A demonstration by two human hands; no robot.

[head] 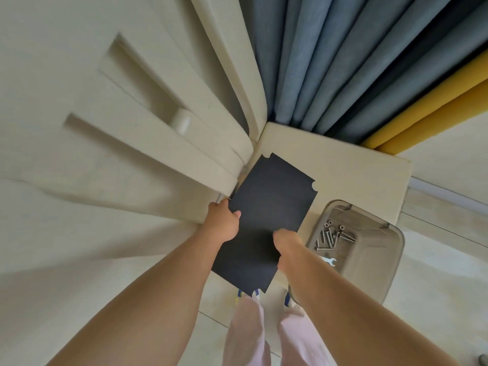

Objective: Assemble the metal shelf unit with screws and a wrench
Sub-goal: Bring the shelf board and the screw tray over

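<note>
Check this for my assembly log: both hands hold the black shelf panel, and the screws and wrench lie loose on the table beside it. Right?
Not quite. In the head view, both hands, left and right, do hold the black shelf panel, but the screws and wrench lie inside the clear plastic bin, not loose on the table.

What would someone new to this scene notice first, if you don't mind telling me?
The eye goes first to the black panel at the centre, held by the left hand at its left edge and the right hand at its right edge, over a cream table. To its right a clear bin holds screws and a small wrench. Blue curtains hang behind.
</note>
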